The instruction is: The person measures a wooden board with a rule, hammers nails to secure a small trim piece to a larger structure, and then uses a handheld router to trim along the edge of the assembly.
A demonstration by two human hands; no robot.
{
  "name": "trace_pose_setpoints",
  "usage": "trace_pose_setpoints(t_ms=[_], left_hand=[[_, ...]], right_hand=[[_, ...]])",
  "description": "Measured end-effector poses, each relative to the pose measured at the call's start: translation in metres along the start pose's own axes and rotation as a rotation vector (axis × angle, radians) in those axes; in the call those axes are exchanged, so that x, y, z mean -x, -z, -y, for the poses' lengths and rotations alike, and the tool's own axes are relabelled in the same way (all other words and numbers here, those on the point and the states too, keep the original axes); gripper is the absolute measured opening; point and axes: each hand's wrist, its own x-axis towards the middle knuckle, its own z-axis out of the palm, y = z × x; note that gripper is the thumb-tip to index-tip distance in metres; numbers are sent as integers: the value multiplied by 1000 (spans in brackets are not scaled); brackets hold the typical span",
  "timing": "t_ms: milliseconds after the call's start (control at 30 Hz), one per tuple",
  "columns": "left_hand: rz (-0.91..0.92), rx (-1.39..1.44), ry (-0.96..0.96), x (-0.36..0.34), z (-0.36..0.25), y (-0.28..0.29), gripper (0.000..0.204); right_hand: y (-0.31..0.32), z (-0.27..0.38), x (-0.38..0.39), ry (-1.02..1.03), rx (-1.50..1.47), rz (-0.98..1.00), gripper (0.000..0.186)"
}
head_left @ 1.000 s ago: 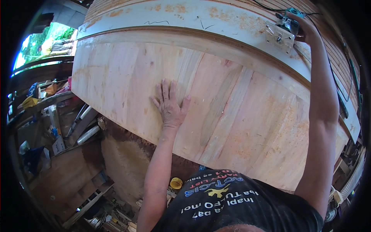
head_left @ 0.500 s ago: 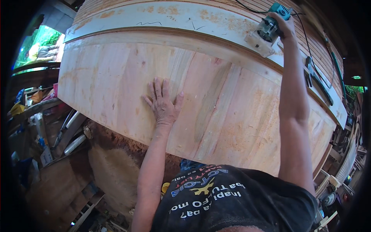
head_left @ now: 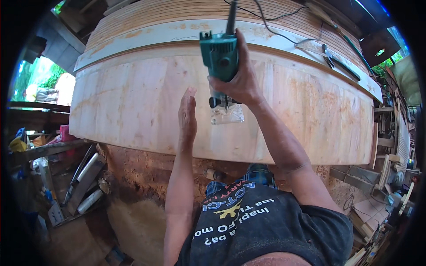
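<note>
In my right hand (head_left: 246, 84) is a teal trim router (head_left: 220, 60) with a clear plastic base (head_left: 227, 116). My fingers wrap around its body, and I hold it up over the middle of a wide pale wooden panel (head_left: 128, 106). The base points down toward the near side of the panel. Just left of the router, my left hand (head_left: 187, 116) is seen edge-on, its fingers stretched out and nothing in it. Whether it touches the panel I cannot tell.
Behind the panel run a white board (head_left: 146, 37) dusted with sawdust and a slatted wooden surface (head_left: 173, 13). A dark-handled hammer (head_left: 347, 70) lies on the board's right part, near a black cord (head_left: 277, 33). Scrap wood and tools (head_left: 82, 181) crowd the left; more clutter lies right.
My right hand has brought the router from the far right board toward me and left, over the panel. The left hand has turned from lying flat to edge-on.
</note>
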Motion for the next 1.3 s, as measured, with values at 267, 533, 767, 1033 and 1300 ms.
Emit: trace_pose_setpoints(t_ms=[267, 533, 767, 1033, 1300], left_hand=[[164, 557, -57, 47, -44, 123, 78], [25, 680, 32, 53, -30, 191, 71], [-57, 561, 14, 14, 1, 270, 73], [-188, 43, -128, -30, 46, 388, 86], [-111, -154, -268, -61, 95, 513, 84]], right_hand=[[-106, 72, 72, 62, 55, 118, 106], [-187, 97, 70, 196, 163, 352, 112], [-282, 78, 40, 139, 15, 306, 118], [-428, 66, 19, -307, -176, 325, 77], [-564, 51, 17, -188, -265, 329, 45]])
